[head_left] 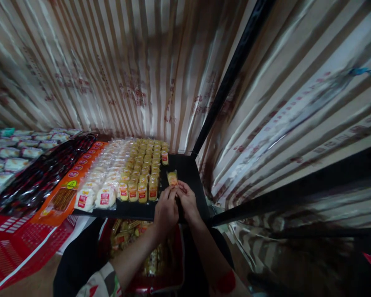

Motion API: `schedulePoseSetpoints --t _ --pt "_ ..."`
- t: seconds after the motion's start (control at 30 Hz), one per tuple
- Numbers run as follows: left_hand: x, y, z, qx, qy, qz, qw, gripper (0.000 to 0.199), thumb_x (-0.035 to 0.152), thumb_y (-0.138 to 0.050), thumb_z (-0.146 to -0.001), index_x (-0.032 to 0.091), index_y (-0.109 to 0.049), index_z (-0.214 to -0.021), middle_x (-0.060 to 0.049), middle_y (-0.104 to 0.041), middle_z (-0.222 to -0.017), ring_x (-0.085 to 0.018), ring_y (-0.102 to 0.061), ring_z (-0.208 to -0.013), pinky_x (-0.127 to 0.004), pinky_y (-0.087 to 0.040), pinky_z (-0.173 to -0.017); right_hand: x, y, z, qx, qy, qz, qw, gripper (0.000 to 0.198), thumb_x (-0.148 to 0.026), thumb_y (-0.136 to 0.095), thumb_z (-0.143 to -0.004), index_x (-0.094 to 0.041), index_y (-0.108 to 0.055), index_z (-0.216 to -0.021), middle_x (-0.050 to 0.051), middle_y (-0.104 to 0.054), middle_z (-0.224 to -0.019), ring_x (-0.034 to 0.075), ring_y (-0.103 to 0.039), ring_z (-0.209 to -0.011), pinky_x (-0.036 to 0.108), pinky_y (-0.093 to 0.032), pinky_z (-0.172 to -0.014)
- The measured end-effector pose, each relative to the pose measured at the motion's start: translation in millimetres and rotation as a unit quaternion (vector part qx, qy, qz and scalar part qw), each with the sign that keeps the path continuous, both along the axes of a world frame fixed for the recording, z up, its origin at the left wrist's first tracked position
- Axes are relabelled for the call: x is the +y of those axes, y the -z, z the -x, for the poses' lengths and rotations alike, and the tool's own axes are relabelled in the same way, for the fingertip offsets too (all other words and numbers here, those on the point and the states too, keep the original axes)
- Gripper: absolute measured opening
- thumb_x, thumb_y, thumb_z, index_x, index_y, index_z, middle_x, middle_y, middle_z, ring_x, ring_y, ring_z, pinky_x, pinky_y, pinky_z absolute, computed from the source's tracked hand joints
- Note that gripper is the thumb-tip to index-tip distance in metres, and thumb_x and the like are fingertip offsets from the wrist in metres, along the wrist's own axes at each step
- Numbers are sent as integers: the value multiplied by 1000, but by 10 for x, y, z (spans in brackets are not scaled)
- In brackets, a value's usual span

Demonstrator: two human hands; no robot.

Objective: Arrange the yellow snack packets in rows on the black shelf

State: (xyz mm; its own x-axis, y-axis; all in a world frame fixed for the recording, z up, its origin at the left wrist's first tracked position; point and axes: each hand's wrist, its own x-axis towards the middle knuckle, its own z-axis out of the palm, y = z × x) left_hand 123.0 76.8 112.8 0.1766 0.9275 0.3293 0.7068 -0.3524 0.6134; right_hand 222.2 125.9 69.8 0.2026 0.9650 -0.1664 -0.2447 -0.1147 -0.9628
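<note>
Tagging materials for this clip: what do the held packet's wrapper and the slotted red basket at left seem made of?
Packet wrapper: probably thin plastic film, since its top edge looks see-through; gloss unclear. Red basket: likely molded plastic, smooth-looking, judging by its regular slots.

Yellow packets (143,186) bear red labels (142,196), the shelf (190,169) is black, and the sheeting (136,49) has brown-and-cream stripes.

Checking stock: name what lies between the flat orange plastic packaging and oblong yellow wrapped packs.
Rows of round white plastic-wrapped packs, in the head view.
</note>
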Motion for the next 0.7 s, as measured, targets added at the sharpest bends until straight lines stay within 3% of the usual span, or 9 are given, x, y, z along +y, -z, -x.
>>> schedulePoseSetpoints --t 0.17,0.27,0.43,0.7 --pt "282 312 -158 -140 -43 55 988 63 4 -35 -71 4 -37 -134 -16 -40 -140 -21 -32 -133 -39 -26 -112 381 141 91 -30 18 -16 999 29 -34 -63 -62 -18 -59 -87 5 -67 -86 17 -63 -81 30 -49 -76" --pt "440 337 -233 -209 -60 100 971 60 8 -34 -75 6 -37 -135 -12 -38 -142 -19 -32 -133 -35 -23 -114 610 205 123 -120 17 -45 992 25 -34 -57 -67 -19 -58 -88 4 -66 -86 17 -62 -81 31 -48 -80" --pt "664 332 -267 -283 -154 197 926 51 16 -31 -85 6 -40 -133 -14 -40 -141 -18 -35 -132 -33 -23 -113 924 250 177 -239 63 -71 966 26 -35 -49 -75 -19 -58 -92 5 -65 -88 17 -60 -80 32 -47 -80" --pt "939 455 -260 -341 -151 168 913 49 30 -31 -91 11 -38 -135 -11 -30 -147 -19 -23 -137 -33 -14 -115 1165 359 285 -346 45 -108 931 27 -35 -47 -78 -18 -61 -94 8 -65 -96 20 -58 -90 33 -45 -84"
